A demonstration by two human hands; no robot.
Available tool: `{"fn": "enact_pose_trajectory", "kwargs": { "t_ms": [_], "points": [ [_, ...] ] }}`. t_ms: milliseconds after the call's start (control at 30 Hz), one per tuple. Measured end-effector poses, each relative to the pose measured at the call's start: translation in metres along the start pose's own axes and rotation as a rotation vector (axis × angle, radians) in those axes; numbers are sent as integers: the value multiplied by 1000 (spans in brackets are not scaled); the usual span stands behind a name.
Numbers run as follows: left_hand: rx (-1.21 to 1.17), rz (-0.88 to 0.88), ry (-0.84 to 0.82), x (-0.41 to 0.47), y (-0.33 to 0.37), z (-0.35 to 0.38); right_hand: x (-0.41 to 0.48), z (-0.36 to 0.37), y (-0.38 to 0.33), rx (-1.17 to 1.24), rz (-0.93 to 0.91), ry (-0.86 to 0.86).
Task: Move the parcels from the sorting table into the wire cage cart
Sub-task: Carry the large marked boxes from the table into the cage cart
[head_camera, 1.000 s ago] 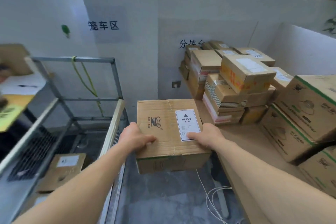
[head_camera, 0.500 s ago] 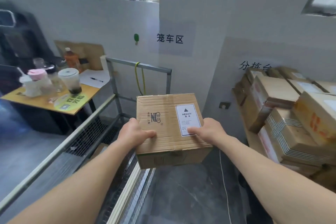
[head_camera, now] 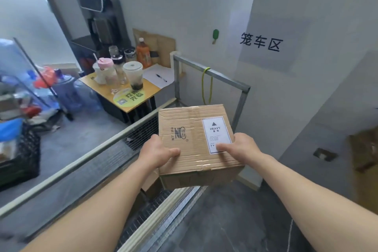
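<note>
A brown cardboard parcel with a white "HEAVY" label hangs in the air between my hands, over the near rail of the wire cage cart. My left hand grips its left side, thumb lying on the top. My right hand grips the right side, thumb pressed on the label. The cart's grey frame and mesh run from the lower left to the back wall. Another cardboard box lies inside the cart, mostly hidden under the held parcel.
A small yellow table with cups, a bottle and paper stands beyond the cart. Water jugs and a black crate sit at the left. A brown box shows at the right edge. A green cord hangs on the cart's rail.
My view and the parcel have swung left, away from the stacked parcels on the table. The parcel now hangs over the cart's rail. Both hands keep the same grip.
</note>
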State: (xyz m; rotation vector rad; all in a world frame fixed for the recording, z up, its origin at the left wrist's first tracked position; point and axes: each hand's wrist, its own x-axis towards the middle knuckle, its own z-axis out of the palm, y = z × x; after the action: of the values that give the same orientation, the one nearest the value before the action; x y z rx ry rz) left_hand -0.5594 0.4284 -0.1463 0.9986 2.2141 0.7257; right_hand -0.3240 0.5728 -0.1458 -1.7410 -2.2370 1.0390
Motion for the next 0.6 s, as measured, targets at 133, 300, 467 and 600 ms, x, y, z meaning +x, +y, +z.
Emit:
{"fn": "enact_pose_trajectory", "kwargs": {
  "t_ms": [133,300,467,600],
  "points": [
    [-14,-52,16,14,-11,2,35,12,-7,-25,-43,-66],
    [-58,-118,38,40,-25,-4,81,31,-29,-87,-106,-128],
    [-91,-179,65,81,-48,-9,127,57,-53,-151,-100,-175],
    [-124,-222,52,123,-64,-11,169,73,-75,-197,-110,-200]
  ]
}}
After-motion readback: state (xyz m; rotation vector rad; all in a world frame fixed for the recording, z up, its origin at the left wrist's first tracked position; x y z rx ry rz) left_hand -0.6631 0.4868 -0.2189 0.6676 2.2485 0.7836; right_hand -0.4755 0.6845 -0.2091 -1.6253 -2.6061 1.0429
